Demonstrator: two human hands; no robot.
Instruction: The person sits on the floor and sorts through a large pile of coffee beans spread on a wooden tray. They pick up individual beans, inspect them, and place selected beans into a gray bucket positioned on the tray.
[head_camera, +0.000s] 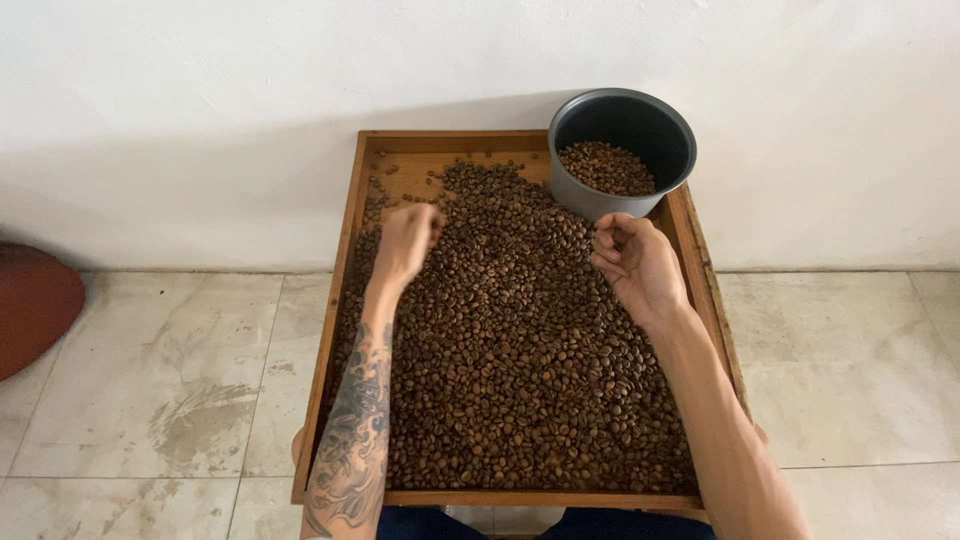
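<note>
Small, light, hard coffee beans (520, 370), apt to roll, are best pinched singly; left hand (405, 243) and right hand (638, 262) are loosely curled, contents unseen.

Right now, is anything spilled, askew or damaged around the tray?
Nothing stands out. The beans lie inside the wooden tray, none visible on the floor tiles. The grey pot sits upright on the tray's far right corner.

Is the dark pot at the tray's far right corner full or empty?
Partly filled: the pot stands upright with coffee beans covering its bottom, much bare inner wall showing above them.
</note>
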